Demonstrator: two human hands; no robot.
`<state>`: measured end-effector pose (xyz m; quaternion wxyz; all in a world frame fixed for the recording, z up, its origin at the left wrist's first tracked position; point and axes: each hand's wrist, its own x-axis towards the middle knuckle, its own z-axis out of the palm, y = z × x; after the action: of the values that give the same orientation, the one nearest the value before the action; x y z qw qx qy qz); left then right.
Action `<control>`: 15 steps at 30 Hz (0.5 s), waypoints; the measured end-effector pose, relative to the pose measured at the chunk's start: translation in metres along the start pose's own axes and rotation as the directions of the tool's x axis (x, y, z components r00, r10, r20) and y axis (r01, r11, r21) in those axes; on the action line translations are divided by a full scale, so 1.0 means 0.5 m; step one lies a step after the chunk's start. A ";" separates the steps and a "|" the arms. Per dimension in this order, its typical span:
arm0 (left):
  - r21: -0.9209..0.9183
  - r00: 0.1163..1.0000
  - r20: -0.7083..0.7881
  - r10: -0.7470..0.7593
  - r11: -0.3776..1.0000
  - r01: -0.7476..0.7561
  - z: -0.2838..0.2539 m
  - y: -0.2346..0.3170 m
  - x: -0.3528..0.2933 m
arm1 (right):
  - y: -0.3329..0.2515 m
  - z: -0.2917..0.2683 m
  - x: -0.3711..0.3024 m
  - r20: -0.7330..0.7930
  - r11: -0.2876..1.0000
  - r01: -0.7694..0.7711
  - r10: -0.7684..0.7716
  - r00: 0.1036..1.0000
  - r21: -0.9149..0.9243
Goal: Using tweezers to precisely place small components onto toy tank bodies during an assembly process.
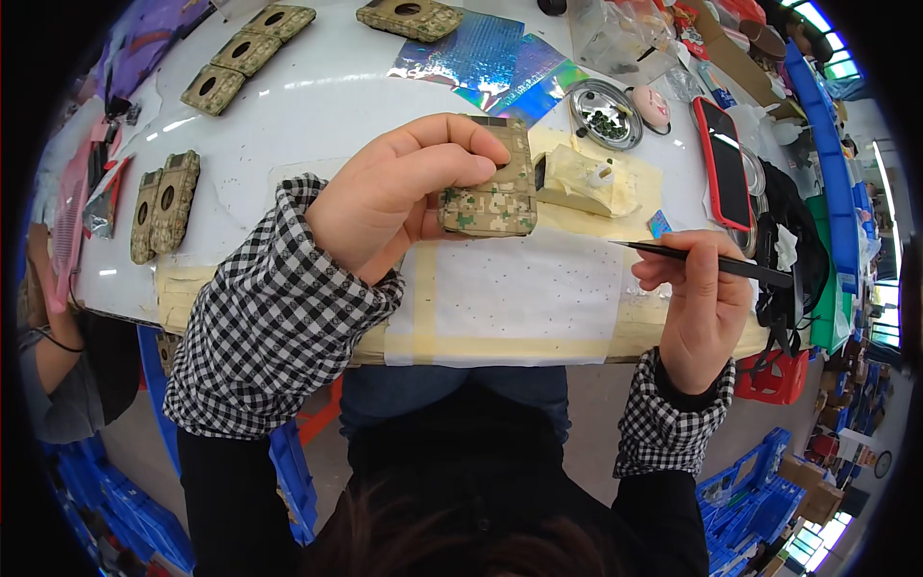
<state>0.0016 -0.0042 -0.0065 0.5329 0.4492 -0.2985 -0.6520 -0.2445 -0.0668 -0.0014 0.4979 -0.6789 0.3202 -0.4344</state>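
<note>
My left hand [404, 188] holds up a camouflage-patterned plastic housing [488, 204] over the near part of the table, thumb and forefinger closed on its upper part. The fingers hide part of it. Slim black tweezers [711, 260] are gripped in my right hand [700, 303], their fine tip pointing left, short of the housing. Under both lies a white sheet [519, 298] dotted with tiny dark specks, with yellowish tape along its edges. Just right of the housing sits a block wrapped in yellowish tape [586, 181], a small white piece on top.
More camouflage housings [245, 50] lie at the far left and a pair [165, 207] nearer. A round metal dish [606, 113] holds small dark green parts. A red-edged phone [723, 163] and black bag [803, 207] are at right; shiny holographic pouches [481, 58] lie behind.
</note>
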 end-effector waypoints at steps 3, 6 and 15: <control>-0.033 1.000 0.014 -0.009 0.999 0.009 -0.001 0.002 0.001 | -0.022 0.028 0.025 0.066 0.991 0.119 -0.123 0.990 0.065; -0.055 1.000 0.019 -0.010 0.998 0.011 -0.002 0.000 0.001 | -0.033 0.061 0.048 0.144 0.974 0.166 -0.188 0.971 0.155; -0.074 0.999 0.031 -0.013 0.997 0.015 -0.003 -0.002 -0.002 | -0.014 0.097 0.062 0.238 0.976 0.081 -0.129 0.963 0.201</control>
<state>0.0026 -0.0029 -0.0078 0.5400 0.4213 -0.2791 -0.6731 -0.1875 -0.0724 0.0074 0.5725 -0.6938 0.1757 -0.4001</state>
